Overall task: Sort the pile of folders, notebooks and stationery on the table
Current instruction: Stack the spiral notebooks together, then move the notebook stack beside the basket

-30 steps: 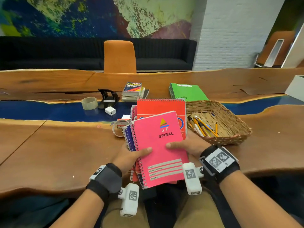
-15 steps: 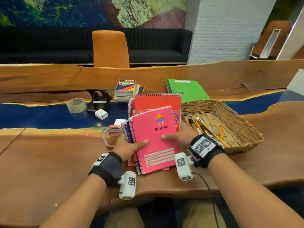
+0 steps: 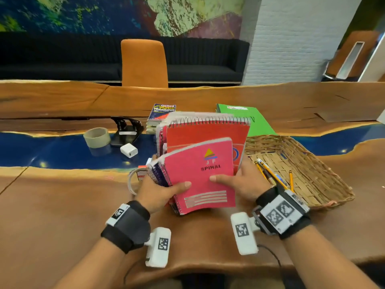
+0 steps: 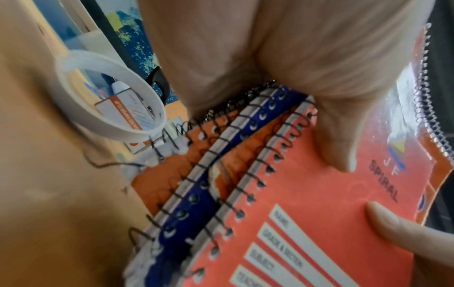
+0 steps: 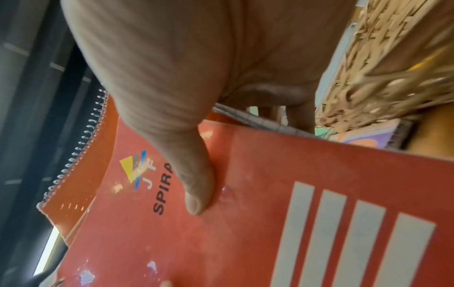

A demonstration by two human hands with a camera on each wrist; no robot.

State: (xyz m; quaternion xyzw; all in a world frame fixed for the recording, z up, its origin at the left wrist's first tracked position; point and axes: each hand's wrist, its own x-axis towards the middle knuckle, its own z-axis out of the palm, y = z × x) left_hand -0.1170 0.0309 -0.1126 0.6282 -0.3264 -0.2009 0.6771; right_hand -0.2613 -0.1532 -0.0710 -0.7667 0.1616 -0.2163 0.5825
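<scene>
We hold the stack of spiral notebooks (image 3: 200, 163) tilted up on the table (image 3: 62, 205): our left hand (image 3: 155, 193) grips its coil side, our right hand (image 3: 239, 182) its open edge, thumbs pressed on the pink cover, basket (image 3: 325, 184) just beyond our right fingers.

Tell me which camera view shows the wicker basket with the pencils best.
The head view: it shows the whole wicker basket on the table, right of the notebooks, with pencils lying inside. The right wrist view shows only a blurred piece of its woven wall. The left wrist view does not show it.
</scene>
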